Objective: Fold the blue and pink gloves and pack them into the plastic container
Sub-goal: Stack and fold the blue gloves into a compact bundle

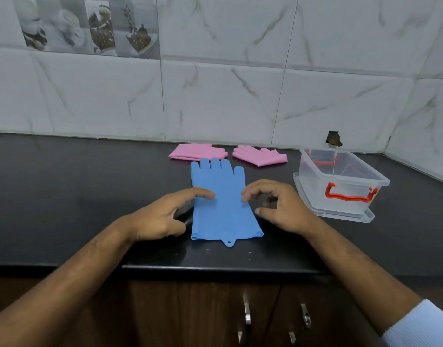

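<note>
A blue glove (221, 209) lies flat on the black counter (77, 196), fingers pointing to the wall, cuff toward me. My left hand (162, 216) rests at its left edge, fingertips touching the glove. At the glove's right edge is my right hand (278, 206), fingers curled and apart, holding nothing. Behind the blue glove lie two pink gloves, one (196, 152) on the left and one (260, 156) on the right. The clear plastic container (340, 181) with red handles stands open and empty at the right, set on its lid.
A tiled wall (215, 96) rises right behind the counter and turns a corner at the far right. The counter's front edge (215, 269) is just below the blue glove's cuff, with cabinet doors and metal handles (248, 314) beneath.
</note>
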